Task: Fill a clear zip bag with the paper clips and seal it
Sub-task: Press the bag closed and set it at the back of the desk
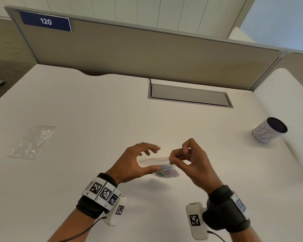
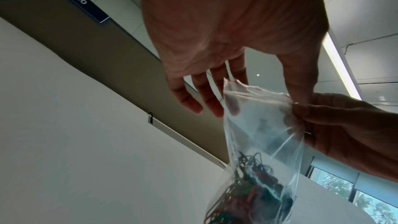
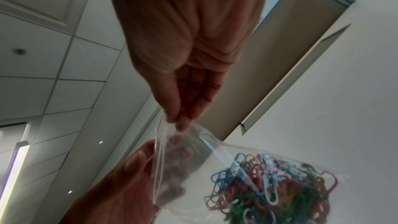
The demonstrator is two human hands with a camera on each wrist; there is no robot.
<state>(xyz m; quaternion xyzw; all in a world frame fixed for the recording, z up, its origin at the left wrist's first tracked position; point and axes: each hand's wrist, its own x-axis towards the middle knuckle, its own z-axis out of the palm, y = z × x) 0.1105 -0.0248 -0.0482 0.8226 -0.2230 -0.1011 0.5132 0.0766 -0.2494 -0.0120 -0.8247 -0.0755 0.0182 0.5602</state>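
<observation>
A clear zip bag (image 1: 156, 161) with a red seal line hangs just above the white desk (image 1: 94, 110), and a heap of coloured paper clips (image 1: 166, 172) fills its bottom. My right hand (image 1: 171, 159) pinches the bag's top right corner between thumb and fingers; the right wrist view shows that pinch (image 3: 178, 120) above the paper clips (image 3: 275, 185). My left hand (image 1: 153, 158) is spread round the left part of the bag, fingers behind and thumb in front. In the left wrist view its fingers (image 2: 193, 101) are straight beside the bag (image 2: 258, 125).
An empty spare zip bag (image 1: 31, 141) lies flat at the left of the desk. A white paper cup (image 1: 269, 130) with a dark inside stands at the right. A grey cable hatch (image 1: 189, 96) sits at the back, before a partition (image 1: 147, 55) marked 120.
</observation>
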